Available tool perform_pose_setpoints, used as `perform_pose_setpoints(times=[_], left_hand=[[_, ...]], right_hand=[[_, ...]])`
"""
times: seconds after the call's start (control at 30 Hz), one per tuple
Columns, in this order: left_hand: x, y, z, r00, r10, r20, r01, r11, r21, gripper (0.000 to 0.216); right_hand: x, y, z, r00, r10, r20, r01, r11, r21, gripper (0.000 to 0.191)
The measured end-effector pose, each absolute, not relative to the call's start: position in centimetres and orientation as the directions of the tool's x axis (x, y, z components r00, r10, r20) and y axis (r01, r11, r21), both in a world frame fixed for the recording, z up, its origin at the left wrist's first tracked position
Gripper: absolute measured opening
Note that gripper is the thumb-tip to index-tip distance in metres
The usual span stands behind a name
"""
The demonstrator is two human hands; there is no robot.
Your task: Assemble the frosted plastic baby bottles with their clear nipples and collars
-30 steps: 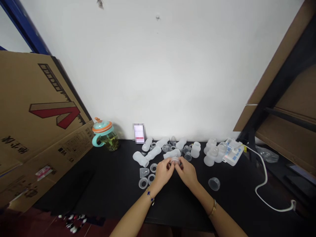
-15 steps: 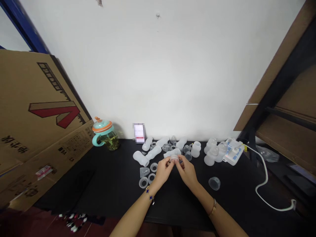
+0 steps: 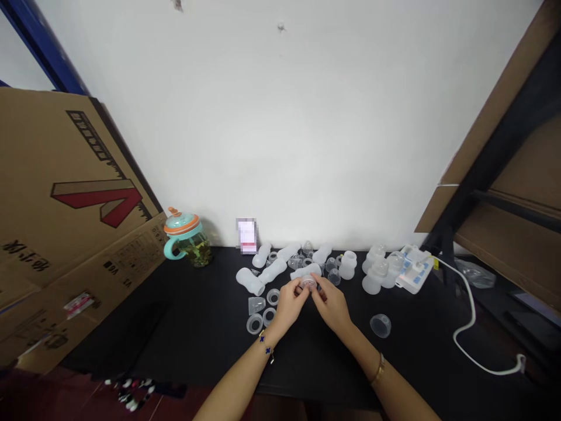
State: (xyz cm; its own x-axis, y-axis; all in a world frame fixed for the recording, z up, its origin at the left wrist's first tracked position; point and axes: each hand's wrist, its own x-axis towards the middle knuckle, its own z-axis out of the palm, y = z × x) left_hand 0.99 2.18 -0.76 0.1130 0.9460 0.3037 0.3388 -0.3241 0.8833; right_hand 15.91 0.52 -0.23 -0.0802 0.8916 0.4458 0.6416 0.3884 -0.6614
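Note:
Between my fingertips is a small translucent bottle collar ring [image 3: 308, 282], gripped from both sides. My left hand [image 3: 289, 302] pinches its left edge, and my right hand [image 3: 329, 301] its right edge. Whether a nipple sits inside the ring I cannot make out. Just beyond my fingers lies a frosted baby bottle body [image 3: 305, 271] on its side. Several more bottle bodies [image 3: 272, 271] rest to the left and behind. Left of my left wrist are loose collar rings [image 3: 255, 323] and a clear cap [image 3: 256, 305]. An upright open bottle [image 3: 347, 265] stands to the right.
Assembled bottles [image 3: 375, 277] stand right, beside a white power strip [image 3: 416, 270] with a cable [image 3: 471, 304]. A clear dome cap [image 3: 380, 325] lies nearer. A tea jug [image 3: 187, 238] and a blurred phone-like screen [image 3: 248, 236] stand at the wall. Cardboard [image 3: 79, 222] borders the left.
The ring has tilted a little between my fingers, and the fingers of my right hand have shifted slightly on it. Everything else on the table stays in place.

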Motion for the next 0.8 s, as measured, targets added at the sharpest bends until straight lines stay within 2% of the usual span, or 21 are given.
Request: perform_pose_setpoints(times=[0.17, 0.33, 0.8], left_hand=[[1.01, 2.04, -0.52, 0.111, 0.948, 0.299, 0.335, -0.319, 0.887, 0.028], [1.0, 2.06, -0.65, 0.112, 0.94, 0.323, 0.409, -0.34, 0.847, 0.027], [0.97, 2.06, -0.7, 0.109, 0.941, 0.321, 0.426, -0.336, 0.84, 0.026]], right_hand=[[15.91, 0.46, -0.3, -0.085, 0.896, 0.435, 0.642, 0.383, -0.664, 0.04], [15.88, 0.4, -0.53, -0.091, 0.87, 0.484, 0.667, 0.414, -0.619, 0.039], [15.81, 0.33, -0.31, -0.094, 0.825, 0.557, 0.685, 0.46, -0.565, 0.037]])
